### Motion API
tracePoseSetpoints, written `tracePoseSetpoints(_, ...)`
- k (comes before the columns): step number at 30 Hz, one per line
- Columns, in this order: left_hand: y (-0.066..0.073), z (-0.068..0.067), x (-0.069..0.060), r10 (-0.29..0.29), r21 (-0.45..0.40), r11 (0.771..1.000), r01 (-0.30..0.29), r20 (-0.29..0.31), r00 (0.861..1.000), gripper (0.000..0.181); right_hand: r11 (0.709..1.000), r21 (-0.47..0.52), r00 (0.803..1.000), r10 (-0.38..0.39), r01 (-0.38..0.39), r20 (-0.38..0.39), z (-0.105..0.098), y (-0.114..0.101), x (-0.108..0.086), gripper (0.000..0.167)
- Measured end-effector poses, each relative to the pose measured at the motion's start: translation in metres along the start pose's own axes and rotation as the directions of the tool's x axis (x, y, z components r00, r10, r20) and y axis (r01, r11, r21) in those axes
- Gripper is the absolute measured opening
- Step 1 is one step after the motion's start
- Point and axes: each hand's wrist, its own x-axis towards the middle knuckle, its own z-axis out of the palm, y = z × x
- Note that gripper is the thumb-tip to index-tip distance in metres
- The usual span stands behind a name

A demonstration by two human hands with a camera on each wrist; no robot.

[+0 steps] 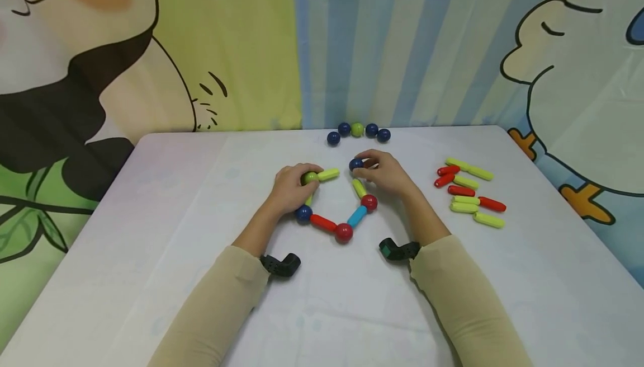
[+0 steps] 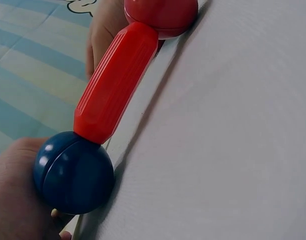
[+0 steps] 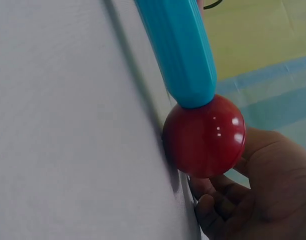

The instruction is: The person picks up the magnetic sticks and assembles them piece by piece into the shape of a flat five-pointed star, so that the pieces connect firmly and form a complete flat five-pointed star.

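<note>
My left hand [image 1: 294, 189] grips a green ball [image 1: 310, 177] that has a yellow-green rod [image 1: 328, 174] attached, pointing right. Below it a blue ball [image 1: 303, 213] joins a red rod [image 1: 323, 222], which runs to a red ball [image 1: 344, 233]. From there a light-blue rod [image 1: 357, 216] leads up to another red ball [image 1: 369, 203], with a yellow-green rod [image 1: 359, 188] above. My right hand [image 1: 386, 173] pinches a dark blue ball [image 1: 355, 164] above that rod. In the right wrist view the red ball [image 3: 204, 136] partly covers my right hand [image 3: 273, 190].
Several loose balls, dark blue [image 1: 334, 139] and green [image 1: 357, 129], stand along the table's back edge. At the right lie several yellow-green rods [image 1: 488, 220] and red rods [image 1: 461, 191]. A patterned cloth [image 1: 261, 42] hangs behind the white table [image 1: 126, 233].
</note>
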Motion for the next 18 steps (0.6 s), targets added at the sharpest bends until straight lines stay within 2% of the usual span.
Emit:
tracePoseSetpoints(8,-0.002,0.000,-0.001,0.013,-0.015,1.000,-0.014,-0.012,1.000,0.034,0.994,-0.083,0.997,-0.074,0.073,-0.013,0.011,-0.007,-0.005,0.044)
tracePoseSetpoints(18,-0.003,0.002,0.001,0.005,-0.026,1.000,-0.005,-0.009,1.000,0.033,0.989,-0.132,0.998,-0.065,0.063,-0.010,0.013,-0.009,-0.006,0.043)
